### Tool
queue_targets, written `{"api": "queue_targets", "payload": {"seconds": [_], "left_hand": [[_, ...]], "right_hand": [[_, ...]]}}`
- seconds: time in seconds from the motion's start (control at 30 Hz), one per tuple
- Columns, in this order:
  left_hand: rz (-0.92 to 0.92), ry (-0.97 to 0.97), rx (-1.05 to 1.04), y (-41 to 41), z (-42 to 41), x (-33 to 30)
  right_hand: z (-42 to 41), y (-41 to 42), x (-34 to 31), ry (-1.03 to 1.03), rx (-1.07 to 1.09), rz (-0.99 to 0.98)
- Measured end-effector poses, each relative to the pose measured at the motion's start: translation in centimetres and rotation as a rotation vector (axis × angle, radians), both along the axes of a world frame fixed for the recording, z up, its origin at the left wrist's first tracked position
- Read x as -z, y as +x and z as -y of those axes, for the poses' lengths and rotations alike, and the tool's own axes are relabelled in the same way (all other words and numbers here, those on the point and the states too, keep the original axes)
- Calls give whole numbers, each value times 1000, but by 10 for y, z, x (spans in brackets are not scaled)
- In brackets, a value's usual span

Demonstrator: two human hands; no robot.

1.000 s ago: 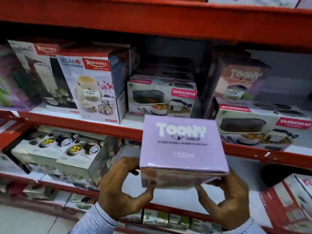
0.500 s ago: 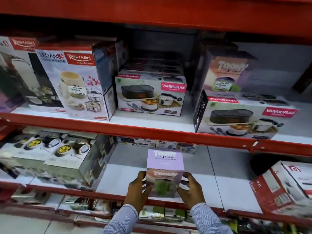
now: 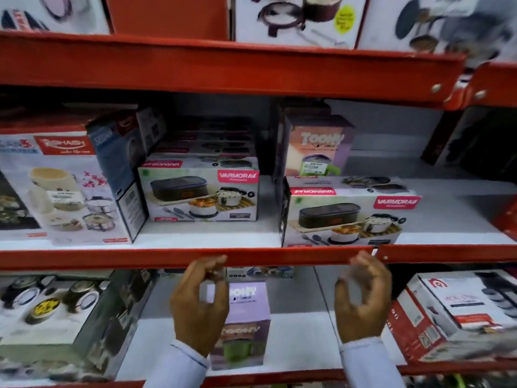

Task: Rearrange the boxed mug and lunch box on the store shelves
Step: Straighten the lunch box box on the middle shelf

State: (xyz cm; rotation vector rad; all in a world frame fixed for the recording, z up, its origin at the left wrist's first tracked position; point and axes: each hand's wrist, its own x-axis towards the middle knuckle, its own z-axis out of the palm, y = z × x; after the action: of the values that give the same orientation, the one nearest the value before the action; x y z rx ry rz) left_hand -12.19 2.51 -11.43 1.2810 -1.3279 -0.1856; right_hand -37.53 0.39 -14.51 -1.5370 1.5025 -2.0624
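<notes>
A lilac Toony mug box (image 3: 246, 317) with a green mug printed on its front stands upright on the lower shelf. My left hand (image 3: 200, 306) hovers in front of the box's left side, fingers curled and apart, holding nothing. My right hand (image 3: 362, 301) is raised to the right of the box, also empty with curled fingers. On the middle shelf lie two Varmora lunch boxes: one at centre (image 3: 200, 191) and one at right near the shelf edge (image 3: 347, 217). A second Toony mug box (image 3: 316, 147) stands behind the right one.
Red shelf rails (image 3: 251, 257) run across in front of my hands. A tall Rishabh box (image 3: 70, 189) stands at left on the middle shelf. A container-set box (image 3: 64, 312) lies at lower left, a red-and-white box (image 3: 458, 312) at lower right. More boxes (image 3: 296, 18) line the top shelf.
Both hands have let go of the lilac mug box, which now stands on the lower shelf, and have risen toward the middle shelf rail. The view has moved closer and tilted up.
</notes>
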Motion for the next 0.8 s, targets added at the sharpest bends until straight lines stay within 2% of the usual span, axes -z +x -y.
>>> {"api": "queue_targets", "payload": {"seconds": [0.1, 0.2, 0.3, 0.37, 0.57, 0.67, 0.8], "left_hand": [[-33, 43, 123, -32, 25, -37], [7, 151, 204, -60, 45, -54], [1, 273, 275, -76, 60, -61], [4, 307, 295, -83, 66, -64], [-79, 212, 280, -79, 56, -78], [-98, 116, 206, -56, 44, -87], [-157, 30, 79, -4, 32, -97]], "right_hand": [[24, -27, -40, -59, 122, 123], [46, -55, -63, 56, 240, 156], [61, -76, -73, 253, 182, 215], [66, -82, -76, 269, 81, 241], [55, -66, -86, 139, -4, 281], [48, -44, -93, 68, -43, 281], [38, 5, -104, 82, -162, 263]]}}
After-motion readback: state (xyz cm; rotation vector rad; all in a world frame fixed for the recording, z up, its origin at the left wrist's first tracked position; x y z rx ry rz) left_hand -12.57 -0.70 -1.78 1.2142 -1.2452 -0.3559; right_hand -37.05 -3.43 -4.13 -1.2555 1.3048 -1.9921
